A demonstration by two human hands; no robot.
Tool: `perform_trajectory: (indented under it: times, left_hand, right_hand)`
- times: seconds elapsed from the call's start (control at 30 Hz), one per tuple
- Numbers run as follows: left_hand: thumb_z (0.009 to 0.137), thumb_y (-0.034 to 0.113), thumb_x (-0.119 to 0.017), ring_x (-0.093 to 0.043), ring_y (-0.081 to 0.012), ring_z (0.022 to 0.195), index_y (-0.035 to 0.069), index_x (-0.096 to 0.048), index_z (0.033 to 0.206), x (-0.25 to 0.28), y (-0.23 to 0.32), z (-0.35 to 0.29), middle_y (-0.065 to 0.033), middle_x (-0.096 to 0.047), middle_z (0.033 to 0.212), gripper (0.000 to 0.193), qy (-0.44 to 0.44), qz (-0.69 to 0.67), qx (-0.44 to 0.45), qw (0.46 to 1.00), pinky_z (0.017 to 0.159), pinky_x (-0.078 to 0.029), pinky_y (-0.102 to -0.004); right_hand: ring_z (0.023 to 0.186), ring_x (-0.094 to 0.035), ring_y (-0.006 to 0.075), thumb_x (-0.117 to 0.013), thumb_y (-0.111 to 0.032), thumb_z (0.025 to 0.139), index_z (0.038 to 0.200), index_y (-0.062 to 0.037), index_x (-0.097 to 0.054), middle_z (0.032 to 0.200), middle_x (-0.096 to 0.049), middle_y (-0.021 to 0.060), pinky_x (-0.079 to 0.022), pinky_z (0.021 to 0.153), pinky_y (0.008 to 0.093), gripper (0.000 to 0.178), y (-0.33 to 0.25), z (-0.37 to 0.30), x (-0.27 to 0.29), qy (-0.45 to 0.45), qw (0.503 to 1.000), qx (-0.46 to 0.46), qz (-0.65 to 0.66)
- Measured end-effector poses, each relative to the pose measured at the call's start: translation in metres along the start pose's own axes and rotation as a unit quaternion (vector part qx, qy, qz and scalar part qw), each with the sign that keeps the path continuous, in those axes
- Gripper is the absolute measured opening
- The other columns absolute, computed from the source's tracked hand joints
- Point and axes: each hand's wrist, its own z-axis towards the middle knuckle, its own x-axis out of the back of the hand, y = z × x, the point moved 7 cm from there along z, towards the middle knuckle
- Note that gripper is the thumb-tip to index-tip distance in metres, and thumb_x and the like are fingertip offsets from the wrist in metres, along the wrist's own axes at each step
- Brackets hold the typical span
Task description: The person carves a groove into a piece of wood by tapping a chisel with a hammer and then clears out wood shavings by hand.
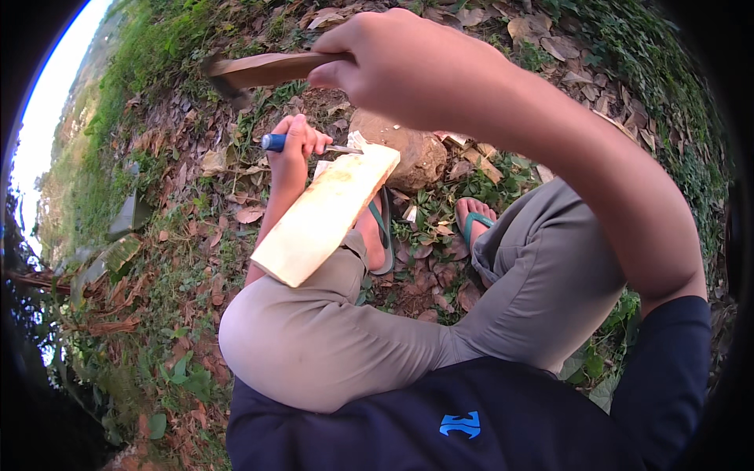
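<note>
My left hand [294, 161] is closed round the blue handle of a chisel [274, 143]. The chisel's metal blade lies against the far end of a pale wooden board [322, 216], where a curled shaving [357, 141] stands up. The board slopes from beside my left knee to a brown rock or stump [424, 157]; its exact support underneath is hidden. Raised above and beyond the chisel, my right hand [385, 59] grips a hammer [271, 71] by its wooden handle. The hammer's dark head points to the left, apart from the chisel.
My feet in green-strapped flip-flops [473, 224] are close to the rock, one beneath the board. Wood chips [483, 162] and dry leaves [542, 35] litter the ground. Green plants [675, 102] grow on the right, and grass covers the slope on the left.
</note>
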Motion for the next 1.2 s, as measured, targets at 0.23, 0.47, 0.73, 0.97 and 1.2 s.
perform_trajectory:
  times: [0.23, 0.47, 0.73, 0.97, 1.2]
  left_hand:
    - [0.103, 0.016, -0.047, -0.044, -0.0145, 0.054, 0.009, -0.041, 0.073, 0.008, -0.004, -0.004, -0.0006, -0.039, 0.058, 0.031, 0.006, -0.033, -0.006, 0.999, 0.069, -0.05, -0.0385]
    - [0.103, 0.017, -0.048, -0.043, -0.014, 0.055, 0.009, -0.04, 0.072, 0.015, -0.006, -0.011, 0.0002, -0.039, 0.058, 0.033, 0.007, -0.05, -0.02, 0.999, 0.069, -0.049, -0.0374]
    - [0.103, 0.017, -0.051, -0.044, -0.0121, 0.054, 0.009, -0.04, 0.071, 0.012, -0.002, -0.011, 0.0008, -0.042, 0.058, 0.035, 0.0, -0.037, -0.022, 0.999, 0.067, -0.049, -0.0347]
    - [0.102, 0.016, -0.053, -0.048, -0.0116, 0.055, 0.009, -0.043, 0.07, 0.006, -0.002, -0.01, 0.0009, -0.044, 0.057, 0.035, 0.013, -0.029, -0.007, 0.999, 0.065, -0.049, -0.0329]
    - [0.103, 0.019, -0.052, -0.049, -0.013, 0.053, 0.01, -0.043, 0.069, 0.008, 0.003, -0.003, 0.0005, -0.043, 0.056, 0.036, 0.004, -0.012, -0.01, 1.0, 0.065, -0.05, -0.0353]
  right_hand:
    - [0.059, -0.059, 0.0215, -0.05, -0.036, 0.103, 0.112, 0.0, -0.065, 0.072, -0.063, 0.0125, -0.049, 0.057, 0.0406, 0.04, 0.107, 0.036, -0.068, -0.129, 0.984, -0.119, -0.028]
    - [0.054, -0.058, 0.0268, -0.046, -0.035, 0.104, 0.113, 0.0039, -0.059, 0.076, -0.061, 0.0132, -0.051, 0.05, 0.0406, 0.042, 0.165, -0.001, -0.128, -0.077, 0.927, -0.331, 0.161]
    - [0.079, -0.071, 0.0324, -0.05, -0.029, 0.102, 0.115, 0.0072, -0.058, 0.093, -0.069, 0.0236, -0.058, 0.068, 0.0444, 0.04, 0.156, 0.004, -0.141, -0.201, 0.941, -0.271, -0.007]
    - [0.077, -0.063, 0.0346, -0.049, -0.031, 0.103, 0.108, 0.0013, -0.058, 0.083, -0.065, 0.0209, -0.046, 0.072, 0.0463, 0.034, 0.116, 0.025, -0.113, 0.012, 0.988, -0.154, 0.014]
    - [0.08, -0.067, 0.0341, -0.049, -0.032, 0.103, 0.112, 0.0018, -0.061, 0.086, -0.067, 0.0222, -0.05, 0.077, 0.0457, 0.037, 0.115, 0.02, -0.119, -0.13, 0.956, -0.256, 0.059]
